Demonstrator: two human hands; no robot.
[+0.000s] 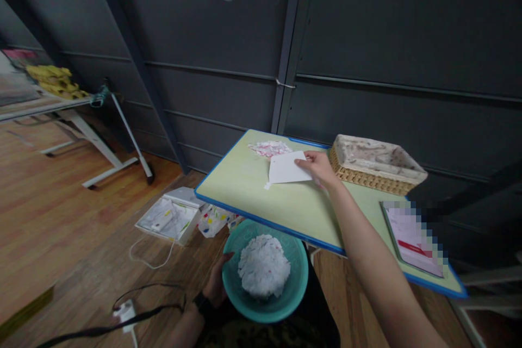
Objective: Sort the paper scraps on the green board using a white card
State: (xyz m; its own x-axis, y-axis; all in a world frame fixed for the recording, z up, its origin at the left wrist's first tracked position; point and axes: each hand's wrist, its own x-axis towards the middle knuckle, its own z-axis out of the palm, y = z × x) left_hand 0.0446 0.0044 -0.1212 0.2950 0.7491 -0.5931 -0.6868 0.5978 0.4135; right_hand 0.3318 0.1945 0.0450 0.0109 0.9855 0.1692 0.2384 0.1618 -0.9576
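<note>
White card (287, 168) is pinched by the right hand (320, 167); below its fingers, a bowl (298, 277) is gripped by the left hand (217, 283).

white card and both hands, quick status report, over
Right grip on white card, over table. Left grip on teal basket, whitish clump inside. Blue table edge between card and basket.

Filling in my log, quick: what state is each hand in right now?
Left hand: closed on the side of the teal basket.
Right hand: closed, holding a white card.
</note>
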